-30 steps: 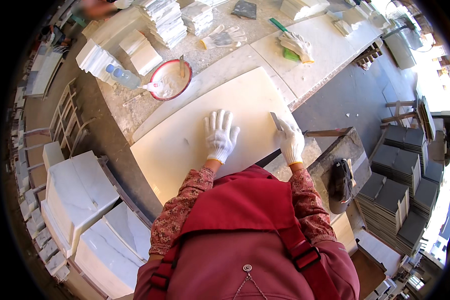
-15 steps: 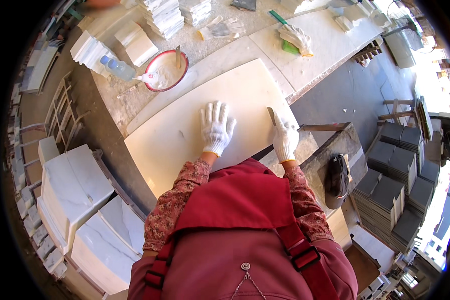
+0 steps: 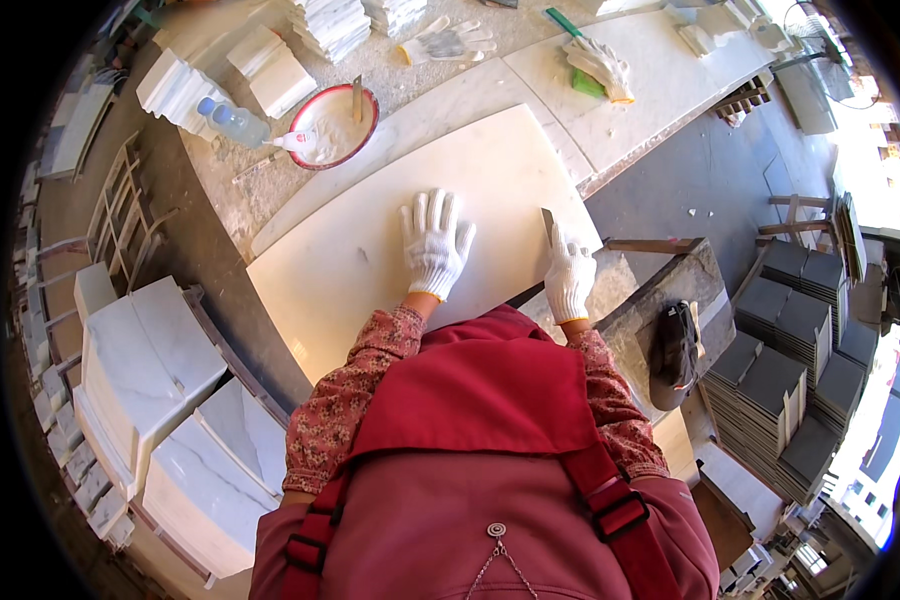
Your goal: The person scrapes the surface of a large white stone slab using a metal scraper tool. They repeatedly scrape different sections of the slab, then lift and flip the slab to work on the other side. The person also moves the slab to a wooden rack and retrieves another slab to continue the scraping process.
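Observation:
A pale cream marble slab [image 3: 320, 250] with a curved far edge lies on the worktable in front of me. My left hand [image 3: 436, 240], in a white knitted glove, rests flat on it with fingers stretched out and slightly spread. Near the slab's right edge, my gloved right hand [image 3: 572, 275] is closed around a putty knife [image 3: 547, 225]. The knife's thin grey blade points away from me, over the slab; its handle is hidden in my hand. A small dark mark [image 3: 361, 255] shows left of my left hand.
Beyond the slab are a red-rimmed bowl [image 3: 374, 120] of whitish paste with a blade in it, a plastic bottle [image 3: 232, 122], spare gloves [image 3: 450, 42] and stone stacks [image 3: 325, 28]. A dark power tool [image 3: 676, 345] sits at right, near grey tile stacks [image 3: 770, 375]. White marble blocks [image 3: 155, 345] stand left.
The whole view has shifted slightly, so the slab and bowl appear a little higher. My left hand keeps its place on the slab, and my right hand still grips the putty knife.

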A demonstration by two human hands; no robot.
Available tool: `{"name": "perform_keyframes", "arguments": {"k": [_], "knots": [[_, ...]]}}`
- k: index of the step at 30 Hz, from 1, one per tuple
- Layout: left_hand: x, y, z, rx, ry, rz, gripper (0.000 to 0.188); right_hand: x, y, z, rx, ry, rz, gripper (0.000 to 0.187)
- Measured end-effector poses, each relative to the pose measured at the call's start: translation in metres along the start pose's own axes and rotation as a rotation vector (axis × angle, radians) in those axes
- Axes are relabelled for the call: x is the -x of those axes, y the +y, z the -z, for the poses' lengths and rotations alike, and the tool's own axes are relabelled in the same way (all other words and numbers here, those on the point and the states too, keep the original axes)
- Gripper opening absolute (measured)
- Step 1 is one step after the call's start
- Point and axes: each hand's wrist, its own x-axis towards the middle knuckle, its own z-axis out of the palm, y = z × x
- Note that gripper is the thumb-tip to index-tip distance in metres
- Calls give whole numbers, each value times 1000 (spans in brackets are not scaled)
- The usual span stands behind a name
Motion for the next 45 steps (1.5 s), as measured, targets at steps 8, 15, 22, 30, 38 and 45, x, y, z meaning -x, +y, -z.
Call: {"name": "perform_keyframes", "arguments": {"k": [8,15,22,30,38,45], "knots": [[-2,1,2,2,-3,1,59,11,3,6,7,-9,16,57],[-1,-1,-3,17,53,-1,58,27,13,27,-149,-130,99,57],[-2,0,-1,21,-8,1,59,-16,10,4,58,25,81,54],[-1,0,-1,23,30,-1,57,20,17,23,-431,-44,220,45],[-3,-7,-6,230,96,1,48,36,-55,7,-2061,-982,-275,34],[5,-19,4,368,166,-32,38,-5,-16,3,-2084,-550,-302,22]]}}
